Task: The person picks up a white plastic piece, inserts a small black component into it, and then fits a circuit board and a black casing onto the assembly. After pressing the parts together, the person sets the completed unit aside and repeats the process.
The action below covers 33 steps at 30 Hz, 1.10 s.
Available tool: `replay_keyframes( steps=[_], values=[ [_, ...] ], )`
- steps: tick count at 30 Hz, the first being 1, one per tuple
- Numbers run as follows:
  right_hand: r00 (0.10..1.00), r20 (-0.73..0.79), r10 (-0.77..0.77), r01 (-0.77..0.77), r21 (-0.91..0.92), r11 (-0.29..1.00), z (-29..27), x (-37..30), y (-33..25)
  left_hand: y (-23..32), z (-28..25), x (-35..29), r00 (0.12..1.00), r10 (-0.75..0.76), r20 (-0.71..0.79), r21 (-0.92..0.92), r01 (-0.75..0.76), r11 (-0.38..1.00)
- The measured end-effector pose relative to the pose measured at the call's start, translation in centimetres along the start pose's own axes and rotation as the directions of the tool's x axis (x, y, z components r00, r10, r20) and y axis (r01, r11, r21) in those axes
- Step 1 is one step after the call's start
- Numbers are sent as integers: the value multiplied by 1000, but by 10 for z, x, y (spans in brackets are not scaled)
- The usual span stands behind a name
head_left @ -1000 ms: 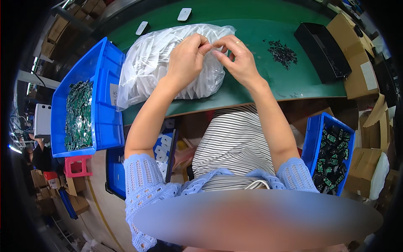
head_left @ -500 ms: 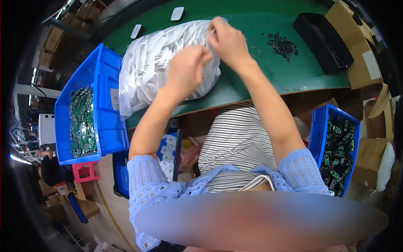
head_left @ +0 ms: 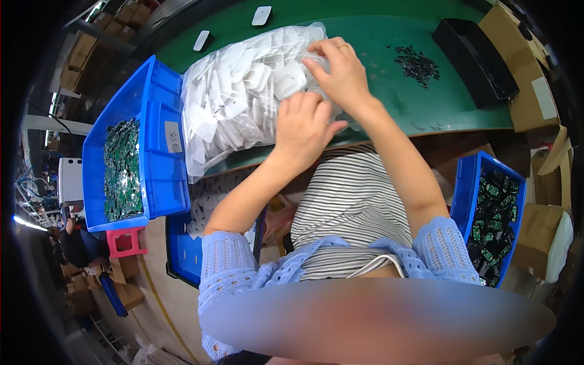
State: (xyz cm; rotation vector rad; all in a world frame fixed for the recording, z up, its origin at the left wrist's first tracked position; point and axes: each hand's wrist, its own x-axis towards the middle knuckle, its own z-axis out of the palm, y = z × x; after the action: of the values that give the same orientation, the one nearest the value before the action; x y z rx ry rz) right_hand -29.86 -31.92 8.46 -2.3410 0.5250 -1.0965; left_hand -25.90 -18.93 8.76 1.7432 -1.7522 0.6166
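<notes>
A large clear plastic bag [head_left: 210, 115] full of flat white plastic pieces [head_left: 255, 76] lies on the green table. My right hand [head_left: 344, 73] rests at the bag's right end, thumb and fingers apart over the film and pieces there. Lower down, my left hand [head_left: 302, 129] lies against the bag's near right side, its fingers bent onto it and the thumb stretched out to the right. Neither hand visibly grips anything, though the left fingertips are partly hidden.
Left of the bag stands a blue bin [head_left: 161, 182] of green circuit boards. Black small parts [head_left: 418, 66] lie in a pile near a black box [head_left: 474, 64]. Another blue bin [head_left: 462, 188] with boards stands low right. Two white pieces, one a rounded plate [head_left: 261, 16], lie far back.
My left hand has moved right and down along the bag. Both hands have loosened from closed to spread fingers, and the right end of the bag looks more spread out.
</notes>
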Motion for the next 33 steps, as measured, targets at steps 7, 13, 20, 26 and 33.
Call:
replay_keyframes(
  steps=[7,13,20,26,33],
  values=[
    [965,-263,4,17,78,997,40,28,-1,-16,5,-11,997,-58,-57,-38,56,998],
    [936,-349,45,4,138,990,84,70,-12,-31,-2,-11,972,-173,-159,-104,157,982],
    [964,-242,109,-82,117,990,106,97,0,-42,-8,-35,964,-223,-143,-92,212,973],
    [982,-144,125,-108,125,986,102,103,19,-31,10,-26,995,-101,22,84,99,992],
    [996,34,-87,78,217,973,18,41,-14,-16,39,-14,980,29,196,97,-49,994]
  ],
)
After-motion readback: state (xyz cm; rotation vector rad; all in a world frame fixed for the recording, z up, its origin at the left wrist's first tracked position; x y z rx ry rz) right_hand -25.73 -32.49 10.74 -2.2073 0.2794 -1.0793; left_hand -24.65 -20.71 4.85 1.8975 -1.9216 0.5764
